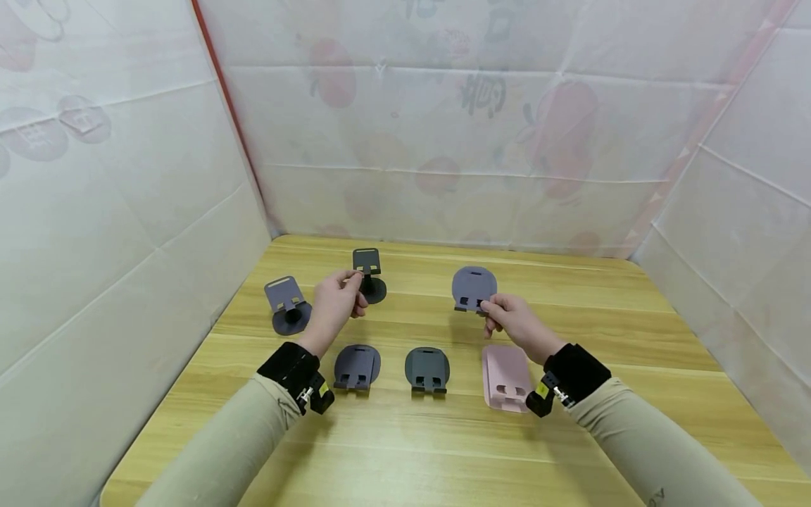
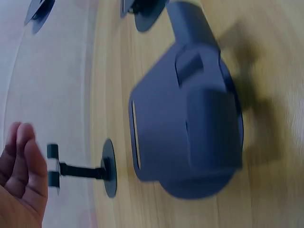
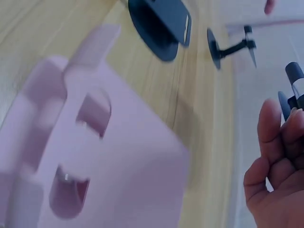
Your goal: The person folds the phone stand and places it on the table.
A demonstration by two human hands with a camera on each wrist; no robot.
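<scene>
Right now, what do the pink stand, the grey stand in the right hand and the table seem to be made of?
Pink stand: probably moulded plastic, matte; smooth even colour, rounded cut-out slots.
Grey stand, pinched by the right hand: likely the same plastic, matte, no shine.
Table: wood or wood-look laminate; pale grain lines, slight sheen. Which one, I cannot tell.

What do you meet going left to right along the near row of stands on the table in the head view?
Purple-grey stand → dark grey stand → pink stand, all lying on the wooden table.
</scene>
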